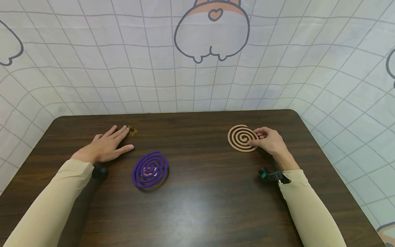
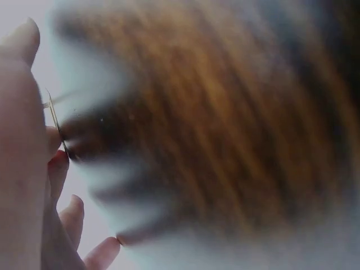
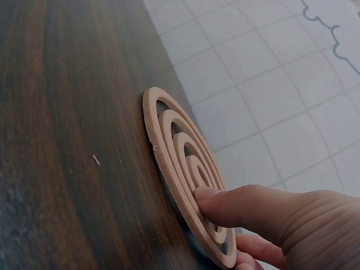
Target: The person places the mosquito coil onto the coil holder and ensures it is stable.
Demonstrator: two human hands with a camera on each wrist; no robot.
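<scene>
My right hand [image 1: 269, 139] pinches the right edge of a tan mosquito coil [image 1: 235, 144] near the table's back right. In the right wrist view its thumb [image 3: 242, 205] lies across the rings, with fingers beneath the rim. The coil's far edge is close over the wood. At the back left, my left hand [image 1: 103, 145] lies spread with straight fingers, fingertips right at a small, flat gold-coloured metal piece [image 1: 132, 130]. That piece appears edge-on [image 2: 54, 121] at the fingertips in the left wrist view. A purple mosquito coil [image 1: 135, 173] is nearer me, right of the left hand.
Under the purple coil's middle, a small printed item [image 1: 145, 173] shows through the rings. The dark wood table [image 1: 197, 206] ends at a back edge against a white gridded cloth [image 1: 148, 79] with cartoon drawings. A tiny light crumb [image 3: 96, 160] lies on the wood.
</scene>
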